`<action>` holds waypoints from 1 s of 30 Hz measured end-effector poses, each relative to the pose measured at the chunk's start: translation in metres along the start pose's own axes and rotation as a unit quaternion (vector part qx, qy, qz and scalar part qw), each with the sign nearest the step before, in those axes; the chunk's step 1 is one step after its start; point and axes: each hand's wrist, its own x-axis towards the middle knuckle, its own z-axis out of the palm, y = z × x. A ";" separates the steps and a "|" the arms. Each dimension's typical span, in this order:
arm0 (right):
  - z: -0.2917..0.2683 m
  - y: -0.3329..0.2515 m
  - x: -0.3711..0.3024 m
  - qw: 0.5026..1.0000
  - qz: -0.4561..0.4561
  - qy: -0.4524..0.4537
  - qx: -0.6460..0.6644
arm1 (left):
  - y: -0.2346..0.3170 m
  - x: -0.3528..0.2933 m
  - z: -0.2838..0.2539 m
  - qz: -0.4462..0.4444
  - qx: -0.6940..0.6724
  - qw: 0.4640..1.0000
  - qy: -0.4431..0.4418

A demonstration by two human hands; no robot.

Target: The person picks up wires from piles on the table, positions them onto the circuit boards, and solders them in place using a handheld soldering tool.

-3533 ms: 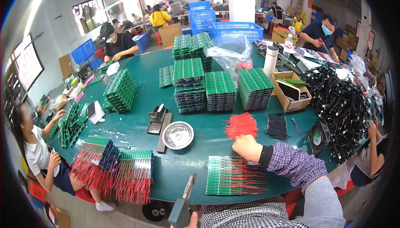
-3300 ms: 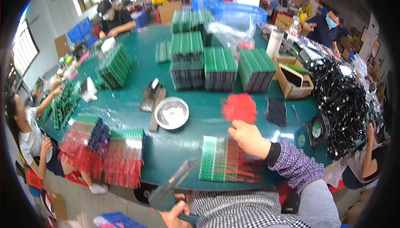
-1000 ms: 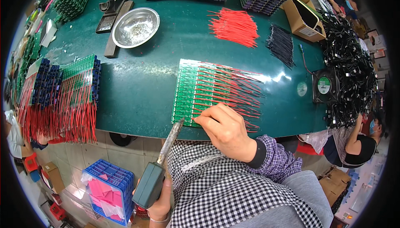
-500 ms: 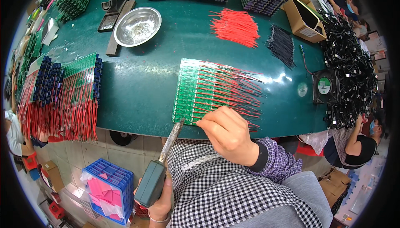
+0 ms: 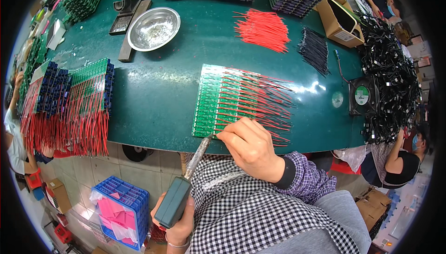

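Note:
My left hand is wrapped around the dark green handle of a soldering iron. The iron's long metal shaft slants up, its tip at the near edge of a green circuit board panel. Just right of that tip, my right hand pinches a thin wire between thumb and forefinger; the fingers hide most of it. Rows of red and black wires run from the panel out to the right, partly under my right hand.
Beyond the panel lie a red wire pile and a black wire pile. A metal bowl stands back left, wired boards at left. On the right are a small fan and black cables. Other people work at both sides.
The soldering iron in my left hand has moved right and slightly, its tip now close to my right fingertips. My right hand has shifted a little left and up.

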 end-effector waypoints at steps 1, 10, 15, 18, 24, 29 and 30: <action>0.000 0.000 0.000 1.000 -0.001 -0.002 -0.003 | 0.003 0.002 0.000 -0.010 -0.004 1.000 -0.007; 0.001 0.000 -0.001 1.000 0.001 -0.007 -0.012 | -0.003 -0.005 -0.002 -0.042 -0.020 0.999 -0.014; -0.001 0.000 0.000 1.000 0.003 -0.010 -0.010 | -0.010 -0.019 -0.012 -0.122 -0.051 0.991 -0.023; -0.001 -0.001 0.000 1.000 0.003 -0.012 -0.006 | -0.005 -0.016 -0.002 -0.078 -0.045 0.995 0.034; -0.005 -0.002 0.001 1.000 0.006 -0.019 -0.003 | 0.006 0.042 0.013 0.048 -0.056 0.988 0.137; -0.030 0.000 0.008 0.999 0.019 -0.012 0.023 | 0.042 0.132 0.020 0.232 -0.107 0.906 0.337; -0.042 0.002 0.010 0.999 0.021 0.000 0.028 | 0.043 0.156 0.020 0.229 -0.023 0.921 0.314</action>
